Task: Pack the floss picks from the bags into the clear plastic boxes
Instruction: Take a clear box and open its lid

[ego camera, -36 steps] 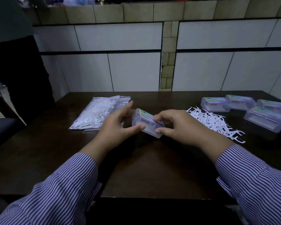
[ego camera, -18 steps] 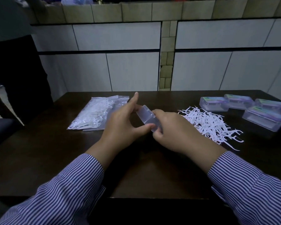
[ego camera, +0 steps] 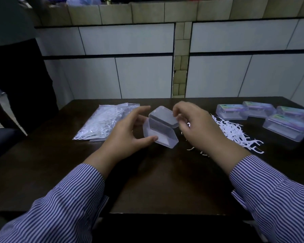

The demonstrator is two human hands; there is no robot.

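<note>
A clear plastic box (ego camera: 161, 134) is held above the middle of the dark table, and its hinged lid (ego camera: 164, 116) stands swung up. My left hand (ego camera: 128, 135) grips the box base from the left, thumb on its near edge. With its fingertips my right hand (ego camera: 197, 127) pinches the lid's right edge. Nothing shows inside the box. Loose white floss picks (ego camera: 235, 132) lie in a heap to the right. To the left lies a clear bag of floss picks (ego camera: 104, 123).
Several closed clear boxes with coloured labels (ego camera: 288, 121) stand at the table's back right. The table (ego camera: 165, 181) ends at a near edge in front of me. A dark chair (ego camera: 23, 81) stands at the left, and a tiled wall rises behind the table.
The box was closed and held in both hands. It was turned over, and now my right hand has lifted its lid open while my left hand holds the base.
</note>
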